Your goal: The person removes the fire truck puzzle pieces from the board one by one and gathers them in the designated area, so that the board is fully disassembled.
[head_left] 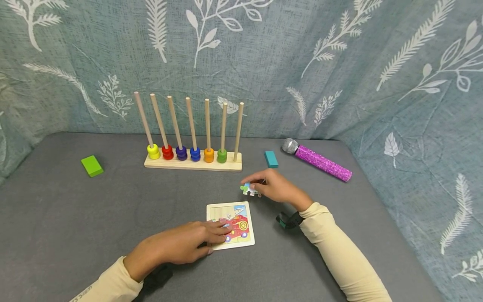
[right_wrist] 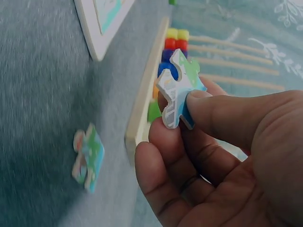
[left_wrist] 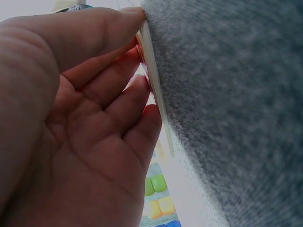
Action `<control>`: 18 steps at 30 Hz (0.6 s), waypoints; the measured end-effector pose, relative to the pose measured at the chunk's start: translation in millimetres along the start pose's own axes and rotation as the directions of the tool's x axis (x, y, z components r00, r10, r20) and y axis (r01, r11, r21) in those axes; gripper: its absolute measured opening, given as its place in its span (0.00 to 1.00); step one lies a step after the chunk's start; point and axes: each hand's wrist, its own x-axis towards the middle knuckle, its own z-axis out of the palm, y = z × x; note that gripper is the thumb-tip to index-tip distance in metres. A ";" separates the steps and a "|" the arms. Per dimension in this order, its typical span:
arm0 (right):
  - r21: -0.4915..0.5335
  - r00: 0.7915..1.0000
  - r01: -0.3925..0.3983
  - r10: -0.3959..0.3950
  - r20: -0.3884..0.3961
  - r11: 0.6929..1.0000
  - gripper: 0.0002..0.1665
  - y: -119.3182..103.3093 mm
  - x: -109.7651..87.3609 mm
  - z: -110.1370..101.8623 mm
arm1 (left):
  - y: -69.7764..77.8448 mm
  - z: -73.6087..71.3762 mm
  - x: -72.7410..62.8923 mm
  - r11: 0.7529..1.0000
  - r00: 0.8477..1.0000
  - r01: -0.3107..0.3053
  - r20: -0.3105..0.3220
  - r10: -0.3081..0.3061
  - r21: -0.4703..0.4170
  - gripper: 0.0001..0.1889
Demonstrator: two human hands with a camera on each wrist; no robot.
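My right hand (head_left: 277,184) pinches a jigsaw puzzle piece (right_wrist: 180,92) between thumb and fingers, above the table beyond the board. The piece is white, green and blue with rounded knobs. A second puzzle piece (right_wrist: 88,158) lies on the cloth below that hand, mostly covered by it in the head view. My left hand (head_left: 188,239) rests on the wooden puzzle board (head_left: 231,247), fingers extended over its left part and thumb at its near-left edge. The board shows a red vehicle picture on its right side (head_left: 243,226); bare wood shows at the upper left.
Behind the board stands a wooden peg rack (head_left: 192,164) with coloured rings on tall pegs. A green block (head_left: 92,166) lies far left, a teal block (head_left: 271,159) right of the rack. A glittery purple microphone (head_left: 320,161) lies back right. A leaf-patterned curtain (head_left: 264,63) hangs behind.
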 end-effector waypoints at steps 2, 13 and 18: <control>-0.008 1.000 -0.006 0.006 -0.015 1.000 0.16 2.2 -1.8 -4.1 | 0.0 0.2 -0.1 1.000 1.000 -0.001 -0.001 0.001 0.004 0.20; -0.085 0.995 -0.029 0.021 -0.094 0.996 0.12 19.5 -14.5 -24.3 | 0.0 2.4 -1.1 1.000 1.000 0.010 0.003 -0.010 0.026 0.20; -0.107 0.993 -0.071 0.061 -0.097 0.992 0.09 27.6 -18.4 -31.8 | 0.4 2.9 -0.9 1.000 1.000 0.020 0.012 -0.021 0.023 0.21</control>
